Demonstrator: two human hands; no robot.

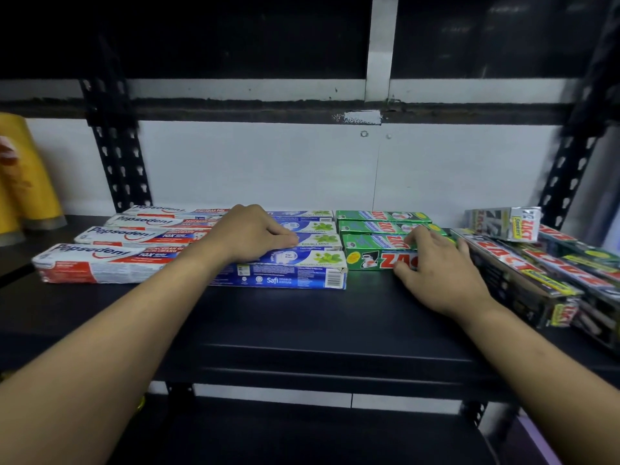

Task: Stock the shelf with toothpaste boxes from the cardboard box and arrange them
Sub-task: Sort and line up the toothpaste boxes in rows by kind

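Several toothpaste boxes lie flat in rows on the dark shelf (318,317). White and red Pepsodent boxes (100,260) lie at the left, blue and white Safi boxes (302,273) in the middle, green Zact boxes (375,256) to their right. My left hand (251,233) rests on top of the blue boxes with its fingers curled down over them. My right hand (432,263) lies over the front green Zact box, thumb at its near face and fingers on its right end. The cardboard box is out of view.
Dark Zact boxes (523,280) lie slanted at the right, one small box (503,223) perched on top. Yellow packs (23,182) stand at the far left. Black slotted uprights (117,156) flank the white back wall. A lower shelf shows below.
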